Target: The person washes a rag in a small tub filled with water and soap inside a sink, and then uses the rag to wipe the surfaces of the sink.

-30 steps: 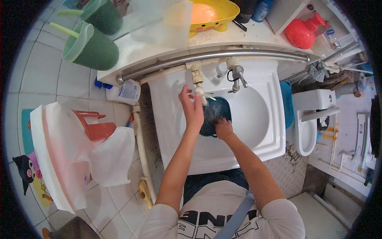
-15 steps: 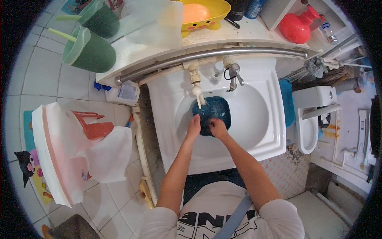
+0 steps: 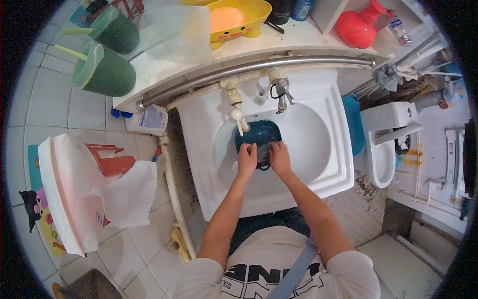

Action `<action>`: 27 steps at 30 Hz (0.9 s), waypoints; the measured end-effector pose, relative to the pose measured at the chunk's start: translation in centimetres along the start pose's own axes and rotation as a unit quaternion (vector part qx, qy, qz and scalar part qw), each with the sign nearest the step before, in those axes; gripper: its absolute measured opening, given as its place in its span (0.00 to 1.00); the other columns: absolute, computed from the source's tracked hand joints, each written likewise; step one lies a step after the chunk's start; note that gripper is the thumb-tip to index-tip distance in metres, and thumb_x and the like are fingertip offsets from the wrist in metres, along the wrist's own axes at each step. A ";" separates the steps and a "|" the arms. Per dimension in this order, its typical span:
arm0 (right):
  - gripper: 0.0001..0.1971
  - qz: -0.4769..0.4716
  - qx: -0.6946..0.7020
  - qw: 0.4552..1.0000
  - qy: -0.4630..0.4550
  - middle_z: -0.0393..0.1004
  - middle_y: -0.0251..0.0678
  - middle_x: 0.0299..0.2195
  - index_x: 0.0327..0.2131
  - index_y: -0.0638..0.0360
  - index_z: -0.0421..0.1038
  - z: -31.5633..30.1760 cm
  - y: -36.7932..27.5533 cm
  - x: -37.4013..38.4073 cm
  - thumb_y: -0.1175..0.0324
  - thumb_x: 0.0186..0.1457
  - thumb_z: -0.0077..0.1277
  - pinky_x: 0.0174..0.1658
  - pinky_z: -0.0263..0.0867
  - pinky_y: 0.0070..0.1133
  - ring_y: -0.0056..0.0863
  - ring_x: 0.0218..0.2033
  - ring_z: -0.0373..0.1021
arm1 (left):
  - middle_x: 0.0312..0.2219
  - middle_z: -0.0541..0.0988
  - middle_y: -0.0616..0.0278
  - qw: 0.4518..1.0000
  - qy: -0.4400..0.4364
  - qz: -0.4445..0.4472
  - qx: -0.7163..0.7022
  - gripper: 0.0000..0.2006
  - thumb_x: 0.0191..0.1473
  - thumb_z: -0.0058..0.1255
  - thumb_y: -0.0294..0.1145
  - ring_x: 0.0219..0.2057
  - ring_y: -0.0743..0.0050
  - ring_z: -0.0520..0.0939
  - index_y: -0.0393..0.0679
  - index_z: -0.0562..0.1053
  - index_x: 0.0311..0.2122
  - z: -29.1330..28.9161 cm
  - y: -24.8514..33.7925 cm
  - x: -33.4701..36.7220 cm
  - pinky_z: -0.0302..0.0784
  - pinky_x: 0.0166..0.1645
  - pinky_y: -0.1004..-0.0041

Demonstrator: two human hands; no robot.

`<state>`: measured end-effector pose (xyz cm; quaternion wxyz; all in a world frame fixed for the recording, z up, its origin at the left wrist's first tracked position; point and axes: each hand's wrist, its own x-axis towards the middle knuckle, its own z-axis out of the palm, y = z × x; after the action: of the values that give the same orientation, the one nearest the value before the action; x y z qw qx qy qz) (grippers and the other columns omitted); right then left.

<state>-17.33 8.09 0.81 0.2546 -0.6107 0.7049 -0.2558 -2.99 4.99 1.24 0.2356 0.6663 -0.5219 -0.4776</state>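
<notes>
A dark teal square basin (image 3: 258, 130) stands in the white sink (image 3: 318, 142), under the pale plastic tap (image 3: 237, 113). Over its near edge, my left hand (image 3: 246, 159) and my right hand (image 3: 280, 158) face each other with bent fingers. Between them is a limp, dark grey cloth-like piece (image 3: 263, 152), pinched at both sides. It looks wet, but its exact kind is too small to make out. Right of the plastic tap is a metal tap (image 3: 282, 92), with a small clear bottle (image 3: 262, 89) between the two.
A steel rail (image 3: 259, 66) runs behind the sink below a white shelf. On the shelf are green jugs (image 3: 107, 72), a yellow bowl (image 3: 244, 22) and a red vessel (image 3: 356, 30). A white-covered pink bin (image 3: 74, 194) stands left; a white toilet-like fixture (image 3: 383, 162) is right.
My hands have come up from inside the basin to its near edge and moved slightly apart. The grey piece now shows between them. The whole view has shifted a little.
</notes>
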 end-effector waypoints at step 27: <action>0.12 0.089 0.369 0.905 -0.194 0.72 0.36 0.34 0.38 0.57 0.72 -3.1 -3.2 -1.4 0.69 0.47 0.54 0.40 0.66 0.22 0.33 0.31 0.70 | 0.39 0.71 0.59 0.811 -0.102 -0.267 -0.510 0.29 0.49 0.46 0.61 0.39 0.65 0.73 0.50 0.62 0.48 0.4 0.2 -1.5 0.71 0.32 0.62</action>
<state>-16.87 9.26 5.30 0.6151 -0.4450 0.5482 -0.3508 -3.46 6.41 1.82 0.3501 0.5111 -0.0260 -0.7845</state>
